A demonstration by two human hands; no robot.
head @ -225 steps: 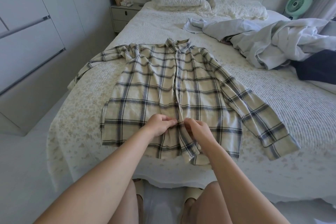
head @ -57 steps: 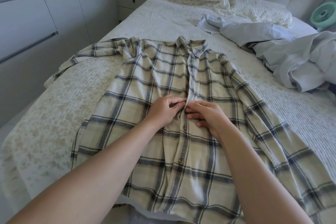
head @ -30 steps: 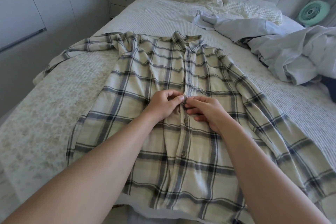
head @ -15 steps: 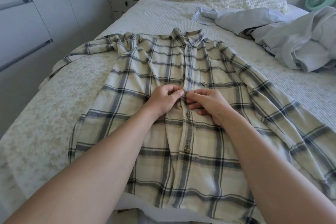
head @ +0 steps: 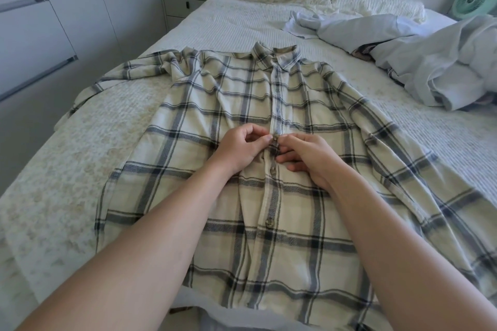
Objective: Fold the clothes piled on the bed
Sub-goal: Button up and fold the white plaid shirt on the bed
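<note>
Head view showed the plaid shirt (head: 269, 169) flat on the bed (head: 80, 183), its placket running 6 to 12 o'clock. Both hands met on it: left hand (head: 239, 146) pinched a button (head: 276, 138), right hand (head: 304, 154) gripped the placket edge, apparently. Fingers hid the buttonhole. More clothes (head: 430, 62) lay at 2 o'clock.

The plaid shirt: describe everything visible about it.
The plaid shirt is cream with dark grey-blue checks, of a soft flannel-like cloth. It lies front up on the bed, collar toward the pillows, sleeves spread outward. Two lower buttons look fastened. The left hand and right hand pinch the placket at a third button.
</note>
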